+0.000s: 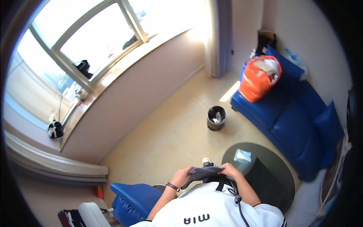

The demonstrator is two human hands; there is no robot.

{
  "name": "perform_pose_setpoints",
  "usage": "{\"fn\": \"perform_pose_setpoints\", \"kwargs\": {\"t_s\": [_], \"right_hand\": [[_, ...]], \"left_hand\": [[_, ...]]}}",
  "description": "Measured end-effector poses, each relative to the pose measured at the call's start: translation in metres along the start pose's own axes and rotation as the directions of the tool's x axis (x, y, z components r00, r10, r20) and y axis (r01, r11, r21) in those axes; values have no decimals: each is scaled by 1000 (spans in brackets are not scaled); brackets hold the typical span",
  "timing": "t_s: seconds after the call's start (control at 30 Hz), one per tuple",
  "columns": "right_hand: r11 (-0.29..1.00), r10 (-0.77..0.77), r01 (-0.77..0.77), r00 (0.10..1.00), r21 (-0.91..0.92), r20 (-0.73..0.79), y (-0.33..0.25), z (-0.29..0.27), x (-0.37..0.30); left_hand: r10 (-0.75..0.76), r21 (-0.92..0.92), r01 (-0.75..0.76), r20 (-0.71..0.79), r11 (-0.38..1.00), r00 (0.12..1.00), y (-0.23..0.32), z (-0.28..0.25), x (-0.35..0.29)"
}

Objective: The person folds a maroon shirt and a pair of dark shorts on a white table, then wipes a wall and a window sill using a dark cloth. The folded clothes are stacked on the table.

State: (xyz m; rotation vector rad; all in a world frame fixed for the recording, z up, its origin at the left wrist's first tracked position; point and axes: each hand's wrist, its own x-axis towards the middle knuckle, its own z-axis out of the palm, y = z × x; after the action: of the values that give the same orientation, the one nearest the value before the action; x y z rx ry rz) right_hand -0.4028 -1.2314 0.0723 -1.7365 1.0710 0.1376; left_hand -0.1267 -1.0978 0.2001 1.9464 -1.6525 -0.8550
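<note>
Between my two hands, in front of my waist, stretches a dark grey piece of cloth (pixel 205 173); its exact kind is hard to make out. My left hand (pixel 183 177), with a watch (pixel 172 186) on its wrist, grips the left end, where the cloth hangs a little lower. At the right end, my right hand (pixel 228 170) pinches the cloth's edge. One shoe (pixel 206 161) of mine shows just beyond the cloth.
A round dark glass table (pixel 278 172) stands close on my right, bearing a light blue packet (pixel 242 155). Farther off are a waste bin (pixel 216 125), a blue sofa (pixel 287 109) and an orange bag (pixel 252 84) on it. A blue chair (pixel 134 200) is at my left.
</note>
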Motion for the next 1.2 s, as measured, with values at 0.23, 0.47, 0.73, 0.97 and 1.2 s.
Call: {"fn": "perform_pose_setpoints", "kwargs": {"t_s": [0.23, 0.47, 0.73, 0.97, 1.2], "right_hand": [[888, -358, 295, 925, -354, -126, -66, -61, 129], [938, -292, 305, 951, -167, 101, -159, -99, 203], [883, -376, 445, 860, -147, 346, -292, -30, 268], [783, -303, 512, 809, -352, 504, -413, 18, 336], [737, -437, 581, 800, -346, 411, -530, 45, 417]], "left_hand": [[-53, 175, 74, -120, 982, 991, -13, -75, 68], [-236, 168, 310, -354, 936, 905, -57, -105, 77], [-665, -155, 726, -558, 671, 496, -160, -160, 78], [-831, -373, 784, -466, 496, 304, -285, -241, 97], [-893, -794, 444, -262, 415, 366, -394, -365, 134]]}}
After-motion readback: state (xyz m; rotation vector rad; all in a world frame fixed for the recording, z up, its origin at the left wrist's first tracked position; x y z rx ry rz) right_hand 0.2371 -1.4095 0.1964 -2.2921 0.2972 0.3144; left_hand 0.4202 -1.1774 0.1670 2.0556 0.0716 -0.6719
